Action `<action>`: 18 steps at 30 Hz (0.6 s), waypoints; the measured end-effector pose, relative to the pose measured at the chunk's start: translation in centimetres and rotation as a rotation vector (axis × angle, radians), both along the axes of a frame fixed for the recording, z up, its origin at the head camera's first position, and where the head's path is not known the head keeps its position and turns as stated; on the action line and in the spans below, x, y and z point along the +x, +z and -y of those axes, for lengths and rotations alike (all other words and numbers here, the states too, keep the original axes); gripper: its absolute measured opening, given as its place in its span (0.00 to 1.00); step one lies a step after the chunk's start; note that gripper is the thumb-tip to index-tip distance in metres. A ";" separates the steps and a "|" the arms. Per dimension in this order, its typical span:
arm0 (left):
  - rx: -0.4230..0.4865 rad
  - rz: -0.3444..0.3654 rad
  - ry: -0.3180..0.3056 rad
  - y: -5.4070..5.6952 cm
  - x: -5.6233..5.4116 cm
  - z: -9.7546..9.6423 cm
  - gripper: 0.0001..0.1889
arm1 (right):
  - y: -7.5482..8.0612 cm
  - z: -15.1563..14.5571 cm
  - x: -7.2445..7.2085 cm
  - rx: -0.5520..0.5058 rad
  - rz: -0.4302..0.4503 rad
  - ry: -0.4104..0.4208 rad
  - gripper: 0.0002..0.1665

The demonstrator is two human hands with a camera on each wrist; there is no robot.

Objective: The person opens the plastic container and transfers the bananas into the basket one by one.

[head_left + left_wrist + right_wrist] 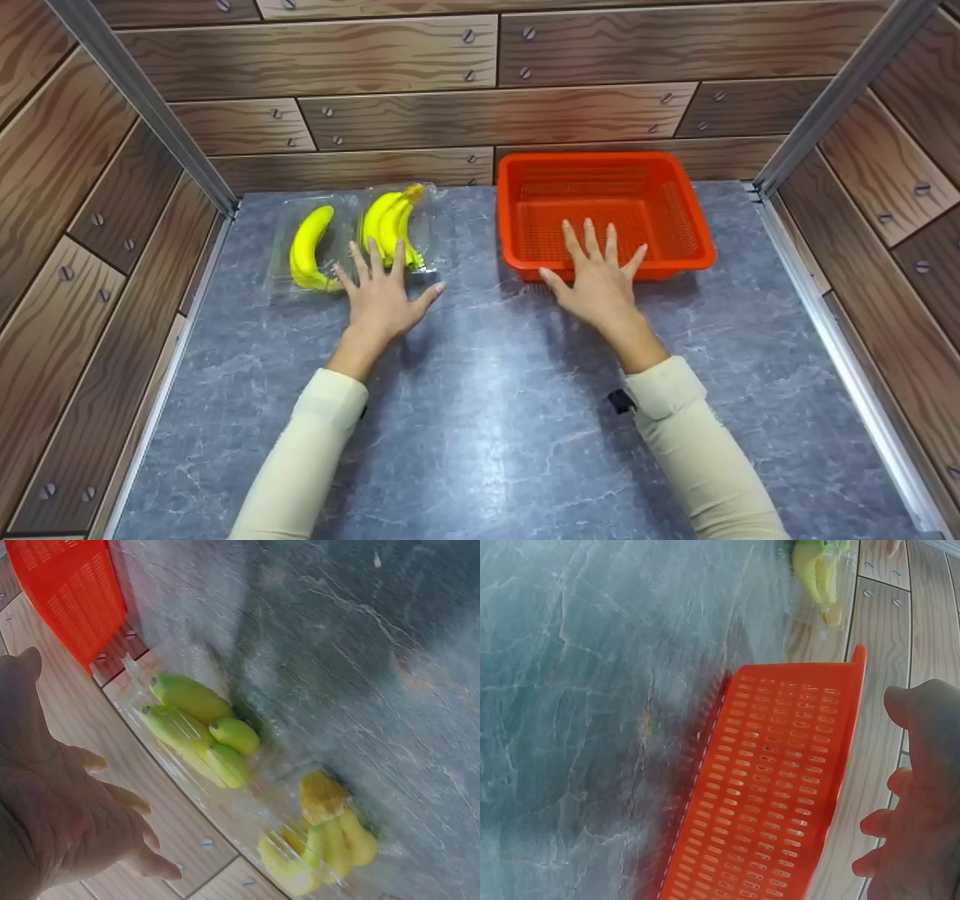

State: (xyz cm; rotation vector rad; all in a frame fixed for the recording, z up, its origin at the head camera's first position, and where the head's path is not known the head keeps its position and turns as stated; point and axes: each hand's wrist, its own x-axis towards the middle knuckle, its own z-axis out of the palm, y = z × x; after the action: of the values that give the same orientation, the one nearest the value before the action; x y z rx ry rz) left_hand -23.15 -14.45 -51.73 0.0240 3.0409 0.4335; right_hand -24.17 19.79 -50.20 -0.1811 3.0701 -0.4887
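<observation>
Two clear plastic containers (352, 206) stand side by side at the back left. In the left one lies a bunch of yellow bananas (306, 244), in the right one another bunch (390, 221) with a brownish stem end. My left hand (381, 304), fingers spread straight and palm down, hovers at their near edge and holds nothing. To the right is a red plastic basket (697, 225) with slotted walls and nothing inside. Over its near rim my right hand (600, 292) spreads its fingers, also holding nothing. In the right wrist view that hand is beside the basket's rim (847, 765).
A grey marbled tabletop (480, 420) lies under everything. Wood-patterned panels (405, 120) enclose the back and both sides, with metal rails (840, 352) along the edges. A small black device (621, 401) is at the right cuff.
</observation>
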 end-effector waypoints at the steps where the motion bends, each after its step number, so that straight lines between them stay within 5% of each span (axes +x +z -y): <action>1: -0.002 -0.001 0.008 0.0 -0.1 0.1 0.57 | 0.0 0.0 0.0 -0.001 -0.001 -0.001 0.53; 10: 0.016 -0.046 0.125 -0.3 -0.8 2.4 0.54 | -0.1 -0.2 -0.1 -0.039 -0.036 -0.002 0.51; 18: 0.179 -0.071 0.356 -0.8 -1.3 5.2 0.53 | -0.5 -0.1 0.2 -0.065 -0.059 0.012 0.51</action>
State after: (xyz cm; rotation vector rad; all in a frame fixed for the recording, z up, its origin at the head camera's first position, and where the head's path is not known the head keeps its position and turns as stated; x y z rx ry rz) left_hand -24.41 -19.66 -52.53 -0.5083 3.0656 0.7415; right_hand -23.93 19.90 -50.68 -0.2192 3.1098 -0.5940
